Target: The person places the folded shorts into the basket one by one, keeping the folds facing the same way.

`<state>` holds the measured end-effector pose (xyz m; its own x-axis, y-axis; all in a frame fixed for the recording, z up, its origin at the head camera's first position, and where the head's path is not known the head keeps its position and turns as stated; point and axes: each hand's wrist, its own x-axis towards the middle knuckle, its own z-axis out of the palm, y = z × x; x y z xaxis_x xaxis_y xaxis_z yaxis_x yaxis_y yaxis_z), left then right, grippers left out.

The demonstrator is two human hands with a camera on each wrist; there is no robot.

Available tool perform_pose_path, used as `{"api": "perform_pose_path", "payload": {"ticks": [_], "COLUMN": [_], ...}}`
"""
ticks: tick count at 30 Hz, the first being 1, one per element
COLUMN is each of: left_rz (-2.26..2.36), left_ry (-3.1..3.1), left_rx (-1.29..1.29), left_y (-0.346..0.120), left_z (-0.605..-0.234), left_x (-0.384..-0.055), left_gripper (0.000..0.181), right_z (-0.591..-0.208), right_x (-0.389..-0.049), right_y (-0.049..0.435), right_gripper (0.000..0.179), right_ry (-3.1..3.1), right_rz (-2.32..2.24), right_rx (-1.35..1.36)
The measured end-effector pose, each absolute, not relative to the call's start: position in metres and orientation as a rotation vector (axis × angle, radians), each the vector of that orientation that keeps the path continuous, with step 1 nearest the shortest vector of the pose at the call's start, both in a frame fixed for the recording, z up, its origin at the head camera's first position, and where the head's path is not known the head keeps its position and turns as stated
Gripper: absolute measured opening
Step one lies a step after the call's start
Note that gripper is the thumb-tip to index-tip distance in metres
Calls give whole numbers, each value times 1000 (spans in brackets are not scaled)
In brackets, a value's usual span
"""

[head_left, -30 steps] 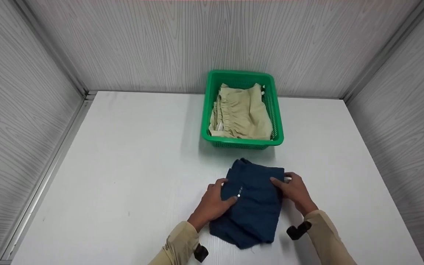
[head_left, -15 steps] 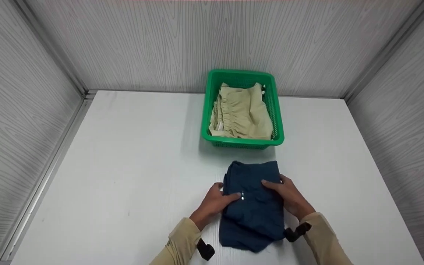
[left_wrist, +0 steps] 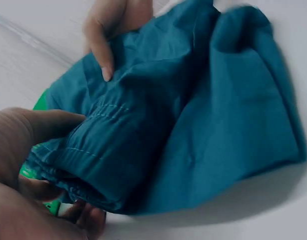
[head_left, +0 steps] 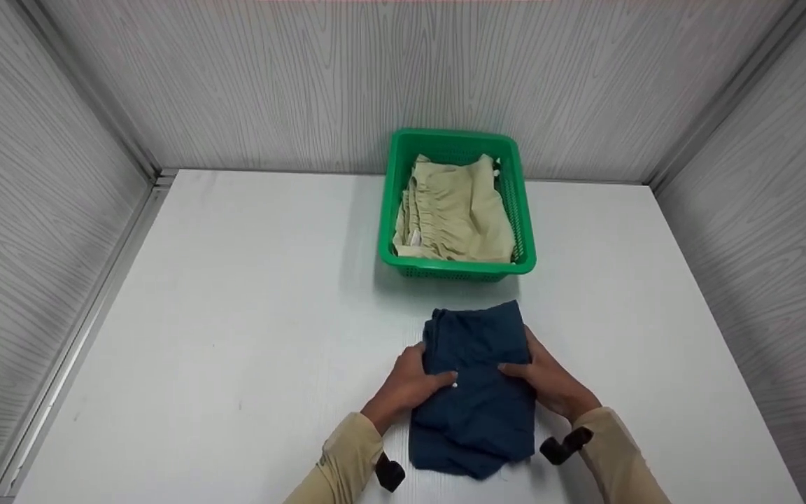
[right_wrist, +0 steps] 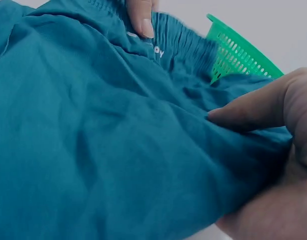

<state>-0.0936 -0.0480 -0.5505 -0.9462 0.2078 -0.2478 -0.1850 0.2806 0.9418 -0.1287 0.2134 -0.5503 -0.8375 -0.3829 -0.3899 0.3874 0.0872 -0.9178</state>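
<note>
Folded dark blue pants (head_left: pixel 480 420) lie between both hands at the front of the table in the head view. Their gathered elastic waistband bears small white lettering in the right wrist view. My left hand (head_left: pixel 408 381) grips the left edge, thumb on top and fingers curled beneath, as the left wrist view shows. On the opposite edge, my right hand (head_left: pixel 550 378) pinches the cloth, its thumb (right_wrist: pixel 243 110) across the top layer. Most of the right fingers are hidden under the fabric. A loose part of the pants (left_wrist: pixel 238 110) spreads out in the left wrist view.
Just beyond the pants stands a green plastic basket (head_left: pixel 455 267) holding a folded beige garment (head_left: pixel 462 210) with a gathered waist. Grey wood-grain panels (head_left: pixel 305 84) rise behind and at both sides of the white table (head_left: pixel 256 315).
Both hands have drawn closer together, the right one shifting left. The pants between them have become narrower and straighter, with their upper edge now further left.
</note>
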Motion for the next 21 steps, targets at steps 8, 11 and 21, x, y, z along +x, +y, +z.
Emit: {"api": "perform_pose_path", "payload": {"ticks": [8, 11, 21], "left_rz": [1928, 1938, 1886], "left_ry": [2024, 2020, 2070], "left_rx": [151, 151, 105], "left_y": [-55, -58, -61], "left_z": [-551, -545, -499], "left_x": [-91, -93, -115], "left_gripper": [91, 89, 90], "right_z": [-544, -538, -494], "right_x": [-130, -132, -147], "right_y": [211, 210, 210], "right_gripper": [106, 105, 103], "right_ry": [1783, 1793, 1779], "right_rz": [-1898, -1902, -1965], "right_rx": [-3, -25, -60]}}
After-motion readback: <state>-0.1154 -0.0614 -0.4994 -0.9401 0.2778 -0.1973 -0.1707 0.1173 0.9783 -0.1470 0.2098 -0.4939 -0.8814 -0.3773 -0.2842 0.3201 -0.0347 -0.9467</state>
